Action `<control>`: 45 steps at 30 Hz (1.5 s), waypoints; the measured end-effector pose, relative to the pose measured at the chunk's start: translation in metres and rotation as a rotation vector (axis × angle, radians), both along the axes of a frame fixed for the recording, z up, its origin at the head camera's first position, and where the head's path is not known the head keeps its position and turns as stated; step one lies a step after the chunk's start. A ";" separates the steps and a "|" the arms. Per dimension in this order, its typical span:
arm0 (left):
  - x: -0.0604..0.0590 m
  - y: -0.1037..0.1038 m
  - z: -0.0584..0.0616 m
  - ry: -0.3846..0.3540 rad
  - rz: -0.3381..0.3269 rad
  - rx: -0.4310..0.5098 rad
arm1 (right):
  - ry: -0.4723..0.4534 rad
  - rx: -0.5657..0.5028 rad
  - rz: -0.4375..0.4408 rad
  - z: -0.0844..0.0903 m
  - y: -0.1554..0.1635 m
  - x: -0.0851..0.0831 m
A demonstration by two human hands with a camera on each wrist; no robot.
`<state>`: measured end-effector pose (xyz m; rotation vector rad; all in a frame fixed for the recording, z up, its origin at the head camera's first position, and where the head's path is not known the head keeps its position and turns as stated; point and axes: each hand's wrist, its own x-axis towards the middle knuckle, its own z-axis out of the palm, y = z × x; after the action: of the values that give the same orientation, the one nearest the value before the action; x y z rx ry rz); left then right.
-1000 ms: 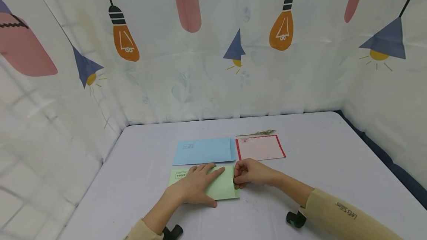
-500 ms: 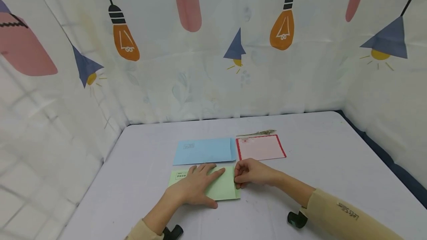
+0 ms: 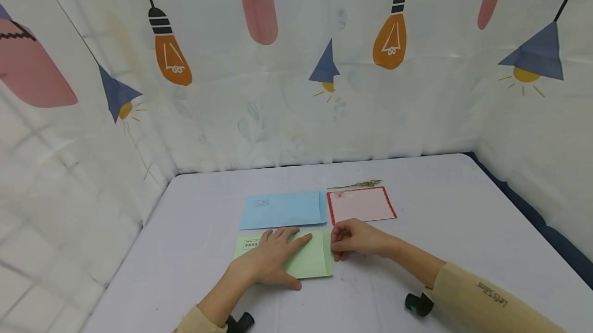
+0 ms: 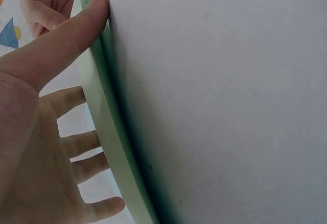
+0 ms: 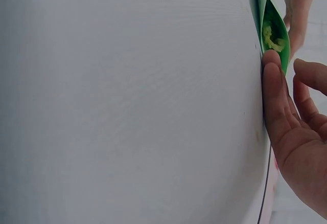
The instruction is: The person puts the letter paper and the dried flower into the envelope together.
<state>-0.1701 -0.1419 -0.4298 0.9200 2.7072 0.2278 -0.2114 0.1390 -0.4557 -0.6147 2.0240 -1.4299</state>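
A green envelope lies on the white table with a printed box at its upper left. My left hand rests on it with spread fingers, its thumb reaching past the near edge. Beside the envelope's right end is my right hand. In the right wrist view that end gapes, and a small yellowish-green piece shows inside. There, the fingertips of the right hand are at the opening's lower edge, with the thumb apart and nothing visible between them.
Behind the green envelope lies a blue envelope. To its right is a pink card with a red border, and a dried sprig along its far edge. A printed curtain encloses the table's back and sides.
My right hand has shifted slightly right, away from the green envelope's flap end, which now shows more fully. The left hand stays in place.
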 end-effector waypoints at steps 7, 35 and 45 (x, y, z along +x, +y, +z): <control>0.001 0.000 0.001 0.017 -0.007 0.000 | 0.006 0.012 -0.019 0.003 0.005 0.001; 0.000 -0.001 0.000 0.009 -0.006 0.004 | -0.014 0.021 -0.012 -0.001 0.008 -0.002; 0.000 -0.001 0.000 0.005 0.006 0.017 | -0.014 0.025 -0.024 0.000 0.008 -0.002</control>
<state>-0.1698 -0.1429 -0.4297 0.9185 2.7174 0.2510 -0.2134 0.1470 -0.4561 -0.5707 2.0413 -1.4170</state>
